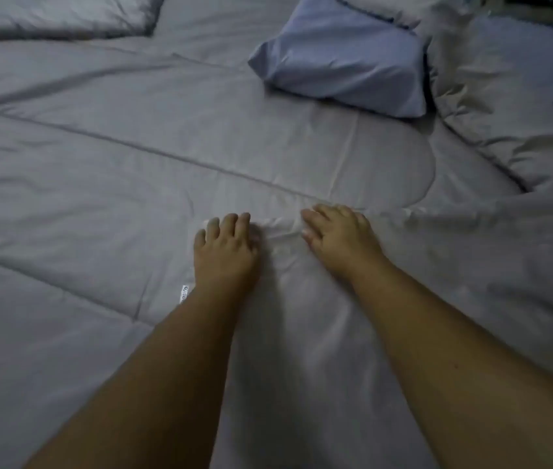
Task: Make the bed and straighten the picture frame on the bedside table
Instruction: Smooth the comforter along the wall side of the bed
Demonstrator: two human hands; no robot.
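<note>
As we are surveying the scene, the grey comforter (116,164) is lying spread across nearly the whole view, and the blue pillow (346,62) is sitting askew on its far right part. The left hand (226,247) and right hand (341,233) are gripping a bunched ridge of the comforter between them, fingers curled into the cloth. We are judging that an uneven tug is risking fresh wrinkles or dragging the pillow. A white label (184,294) is showing beside the left wrist. The picture frame is not appearing in view.
</note>
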